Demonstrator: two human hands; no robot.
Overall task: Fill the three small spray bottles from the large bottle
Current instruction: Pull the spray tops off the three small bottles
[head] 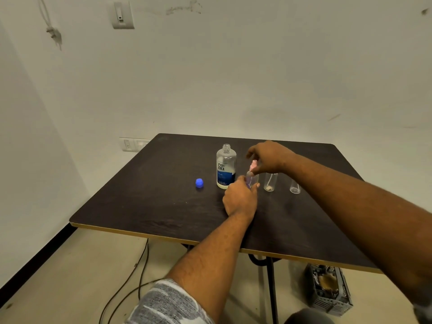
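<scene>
Pink spray top pinched by right hand. Left hand wraps first small bottle, just at 3 o'clock of uncapped large bottle. Step, likely: unscrewing or refitting top; cannot tell which. Next calls for a steady pour into a narrow neck.
</scene>
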